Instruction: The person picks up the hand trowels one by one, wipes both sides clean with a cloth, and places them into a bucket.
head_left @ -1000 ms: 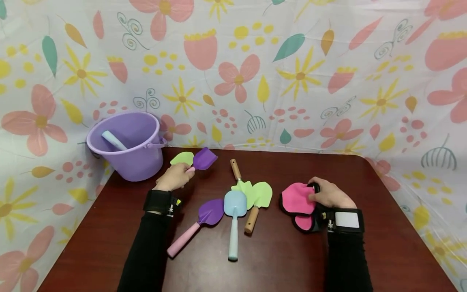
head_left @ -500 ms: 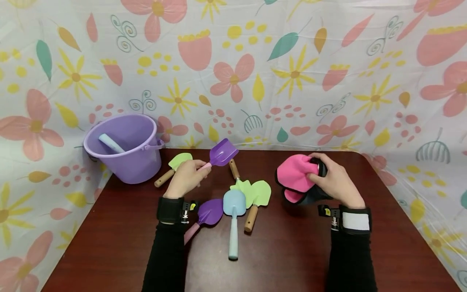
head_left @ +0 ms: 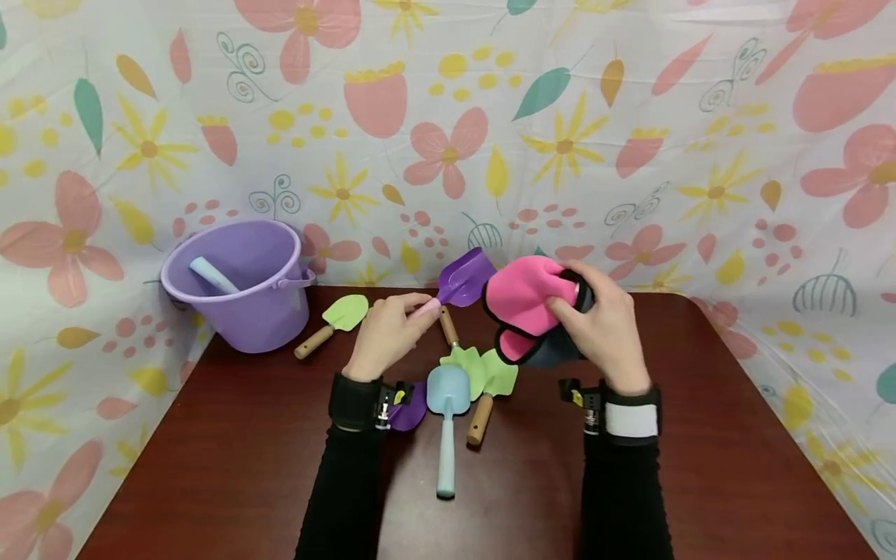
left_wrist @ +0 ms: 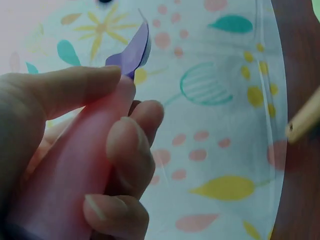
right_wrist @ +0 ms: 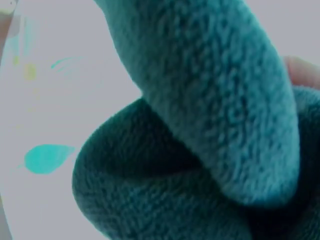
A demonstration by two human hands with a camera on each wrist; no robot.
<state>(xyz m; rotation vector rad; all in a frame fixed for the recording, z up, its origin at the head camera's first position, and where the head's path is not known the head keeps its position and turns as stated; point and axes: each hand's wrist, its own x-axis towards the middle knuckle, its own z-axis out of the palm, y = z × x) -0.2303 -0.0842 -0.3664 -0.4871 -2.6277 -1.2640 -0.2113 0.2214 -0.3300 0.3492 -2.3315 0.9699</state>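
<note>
My left hand (head_left: 392, 330) grips the pink handle (left_wrist: 75, 165) of a small toy shovel with a purple scoop blade (head_left: 467, 278), held up over the table and pointing right. Its fingers curl round the handle in the left wrist view. My right hand (head_left: 605, 319) pinches a folded pink cloth piece (head_left: 525, 295) with black edging, held up close to the blade's right side. The right wrist view is mostly filled by its dark, fuzzy fabric (right_wrist: 210, 110); most of that hand is hidden there.
A purple bucket (head_left: 280, 327) with a light blue handle (head_left: 213, 275) inside stands at the back left, near a green trowel (head_left: 346, 312). Below the hands lie a blue shovel (head_left: 448, 389), green-headed tools with wooden handles (head_left: 480, 420) and another purple blade (head_left: 409, 408), partly covered by the left wrist.
My left hand has lifted the purple shovel from beside the green trowel and brought it right. My right hand has raised the pink cloth piece and moved it left, towards the shovel.
</note>
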